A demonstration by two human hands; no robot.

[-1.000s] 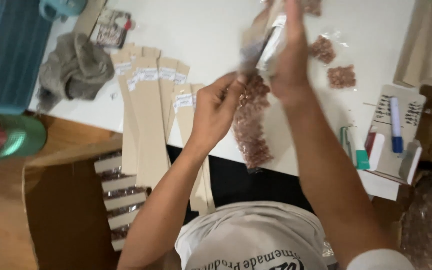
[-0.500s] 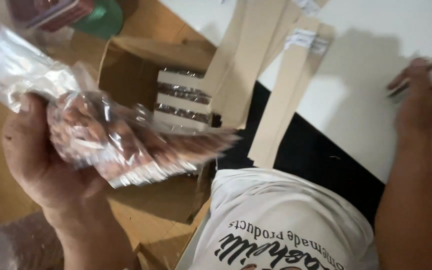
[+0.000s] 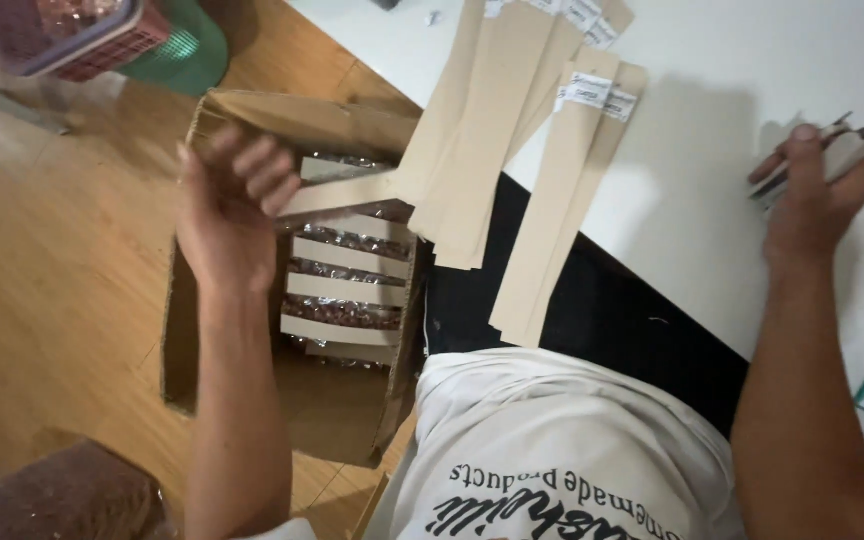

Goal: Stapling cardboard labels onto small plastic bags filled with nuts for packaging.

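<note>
Two hands shown, one on each side of the seated person. White surface [image 3: 732,90] at upper right, carrying fanned tan card strips [image 3: 512,130] that overhung its edge. Open cardboard box [image 3: 252,120] on the wooden floor [image 3: 62,260], lined with clear packets [image 3: 347,278] banded in tan card. Left hand [image 3: 227,205] above the box, fingers loosely curled, empty. Right hand [image 3: 812,200] on the surface, fingers closed on a small white tool [image 3: 847,150].

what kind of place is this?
Likely a small home packing workspace: a cardboard box on a wooden floor holds filled clear packets with card headers, and kraft card strips lie on a white table.
</note>
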